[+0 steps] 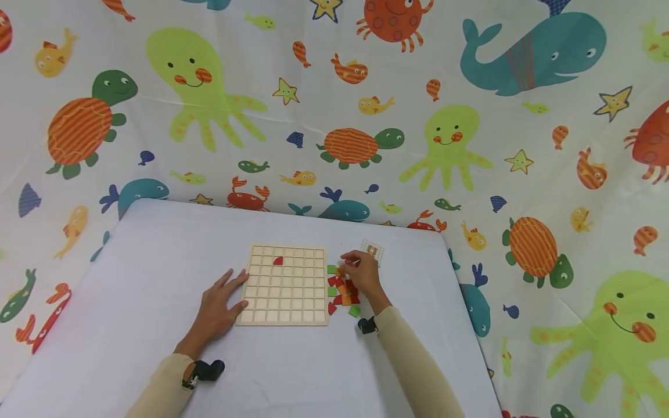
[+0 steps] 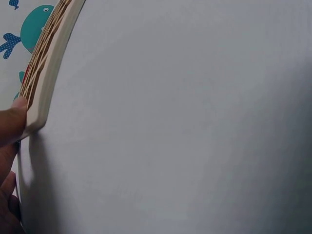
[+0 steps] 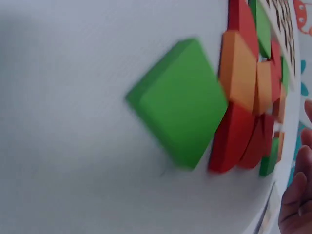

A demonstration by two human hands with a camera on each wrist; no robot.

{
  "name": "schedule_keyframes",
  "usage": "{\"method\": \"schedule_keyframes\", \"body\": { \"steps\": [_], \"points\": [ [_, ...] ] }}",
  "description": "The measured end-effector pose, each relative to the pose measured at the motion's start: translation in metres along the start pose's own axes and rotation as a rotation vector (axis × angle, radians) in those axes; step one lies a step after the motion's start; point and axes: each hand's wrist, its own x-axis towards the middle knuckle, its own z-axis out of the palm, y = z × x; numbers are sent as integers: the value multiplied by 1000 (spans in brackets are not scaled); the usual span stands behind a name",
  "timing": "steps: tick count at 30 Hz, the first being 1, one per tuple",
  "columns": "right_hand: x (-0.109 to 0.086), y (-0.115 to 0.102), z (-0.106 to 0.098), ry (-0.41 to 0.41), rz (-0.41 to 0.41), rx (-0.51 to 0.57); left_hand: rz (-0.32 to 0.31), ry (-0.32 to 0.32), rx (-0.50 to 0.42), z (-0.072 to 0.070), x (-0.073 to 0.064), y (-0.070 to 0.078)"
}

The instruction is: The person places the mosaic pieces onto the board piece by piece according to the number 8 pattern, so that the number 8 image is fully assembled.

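A wooden grid board [image 1: 286,320] lies on the white table, with a red quarter-round piece [image 1: 279,261] in one of its upper squares. My left hand [image 1: 215,307] rests along the board's left edge, fingers spread; in the left wrist view its thumb [image 2: 13,119] touches the rim near a corner. Above the far end of a loose heap of red, orange and green pieces [image 1: 345,299], my right hand [image 1: 364,274] hovers with bent fingers. Its fingertips, in the right wrist view, reach past the heap, and no piece shows between them. A green square [image 3: 183,105] is closest to that camera.
Behind the right hand lies a small card [image 1: 373,249] printed with a grid and a coloured pattern. A curtain [image 1: 334,116] with sea animals hangs along the table's far edge. Each wrist wears a dark camera mount, the left one [image 1: 209,370] close to the tabletop.
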Motion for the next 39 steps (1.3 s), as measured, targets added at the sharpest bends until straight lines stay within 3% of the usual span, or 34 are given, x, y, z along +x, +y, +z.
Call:
{"method": "schedule_keyframes", "body": {
  "steps": [11,19,24,34,39],
  "points": [
    [-1,14,-8,11,125,-98,-19,-10,-4,-2,-3,3],
    [3,14,-8,-7,157,-126,-16,-1,-4,-2,-4,4],
    [3,11,-8,7,133,-87,-2,12,-12,-2,-3,4],
    [1,5,0,120,54,-13,-2,12,-5,-2,-3,3],
    [0,-9,9,106,31,55,-2,16,-5,-2,-2,3]
  ]
}}
